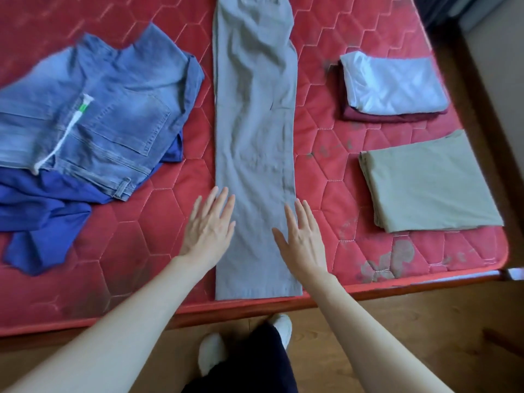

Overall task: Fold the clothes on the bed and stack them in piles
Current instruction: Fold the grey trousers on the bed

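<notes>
From the head view, a long strip of grey trousers (255, 143), soft and lightly wrinkled, lies folded lengthwise down the middle of the bed (158, 231), a red mattress quilted in hexagons. Its hem ends at the near edge. The left hand (208, 229) lies flat with straight fingers at the strip's left border; the right hand (302, 236) lies flat, fingers spread, over its right border, neither grasping anything. To the left, faded denim jeans (113, 114) sit crumpled over a blue garment (42, 214). To the right lie a folded olive rectangle (428, 182) and a glossy white fold (394, 83) stacked on a maroon one (368, 117).
</notes>
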Demonstrator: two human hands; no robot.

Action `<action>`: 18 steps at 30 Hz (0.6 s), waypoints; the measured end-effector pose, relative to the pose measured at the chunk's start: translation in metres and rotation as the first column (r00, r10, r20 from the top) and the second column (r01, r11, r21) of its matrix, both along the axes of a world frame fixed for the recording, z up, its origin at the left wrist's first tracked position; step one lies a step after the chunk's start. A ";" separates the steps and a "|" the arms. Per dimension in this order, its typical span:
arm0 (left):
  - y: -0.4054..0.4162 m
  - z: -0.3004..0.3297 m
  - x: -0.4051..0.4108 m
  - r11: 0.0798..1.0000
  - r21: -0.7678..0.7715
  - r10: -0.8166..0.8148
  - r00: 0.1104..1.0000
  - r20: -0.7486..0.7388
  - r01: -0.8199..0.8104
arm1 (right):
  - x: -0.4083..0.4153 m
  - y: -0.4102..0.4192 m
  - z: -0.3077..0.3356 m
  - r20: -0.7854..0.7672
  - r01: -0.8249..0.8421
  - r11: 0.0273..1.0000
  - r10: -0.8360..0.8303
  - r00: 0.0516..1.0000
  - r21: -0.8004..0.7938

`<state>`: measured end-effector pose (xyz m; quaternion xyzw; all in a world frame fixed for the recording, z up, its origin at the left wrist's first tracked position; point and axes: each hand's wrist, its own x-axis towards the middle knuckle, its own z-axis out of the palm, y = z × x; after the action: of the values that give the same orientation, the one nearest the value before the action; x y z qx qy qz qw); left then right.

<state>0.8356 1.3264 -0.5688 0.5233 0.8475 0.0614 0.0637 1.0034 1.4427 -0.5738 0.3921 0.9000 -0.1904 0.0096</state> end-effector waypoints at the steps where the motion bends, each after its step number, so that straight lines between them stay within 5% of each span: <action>1: 0.011 0.004 -0.008 1.000 0.002 -0.005 1.000 -0.003 0.005 | -0.009 0.011 0.003 -0.001 -0.015 1.000 0.015 1.000 -0.002; 18: 0.194 0.065 -0.150 0.994 0.044 0.109 0.988 -0.114 -0.104 | -0.142 0.225 0.065 0.028 -0.160 0.986 0.159 0.987 0.045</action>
<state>0.6860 1.5204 -0.5038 0.4811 0.8752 0.0503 0.0008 0.8618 1.6680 -0.5090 0.3213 0.9325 -0.1628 0.0264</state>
